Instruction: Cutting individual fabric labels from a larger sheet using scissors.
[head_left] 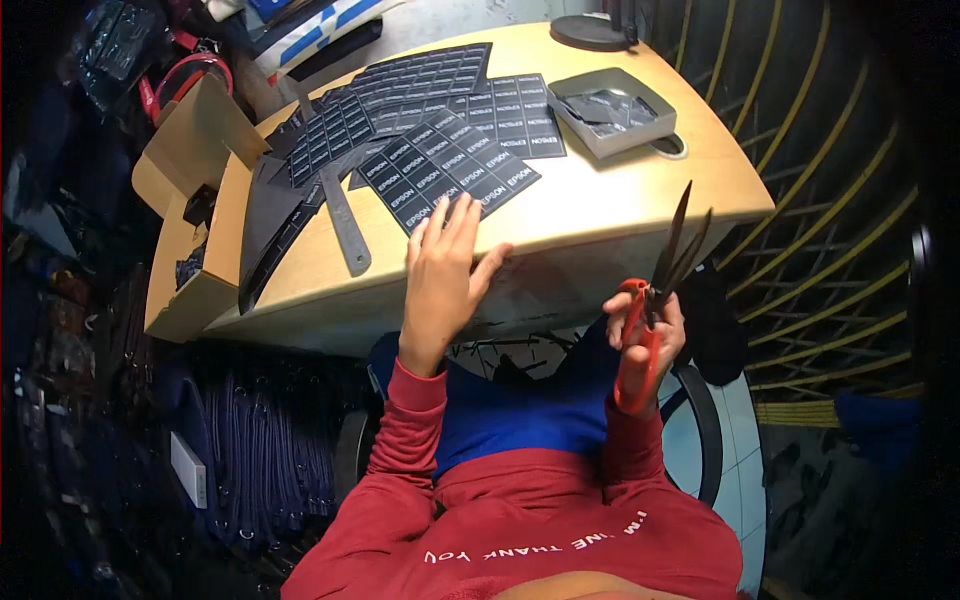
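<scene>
My left hand (pixel 446 270) lies spread at the table's front edge, fingertips on a black sheet (pixel 440 170) printed with rows of white labels. In my right hand (pixel 660 330), raised off the table's front edge, is a pair of scissors (pixel 648 340) with red handles and dark blades. The blades point up and stand slightly apart. More printed black sheets (pixel 425 75) overlap behind the one I touch. Left of my left hand, a grey metal ruler (pixel 345 220) lies partly under the sheets.
A grey open box (pixel 625 135) with small dark pieces stands at the right, near a round black base (pixel 592 32). An open cardboard box (pixel 222 240) sits on the table's left side. Yellow-edged lattice (pixel 830 230) runs along the right; dark straps (pixel 260 450) hang lower left.
</scene>
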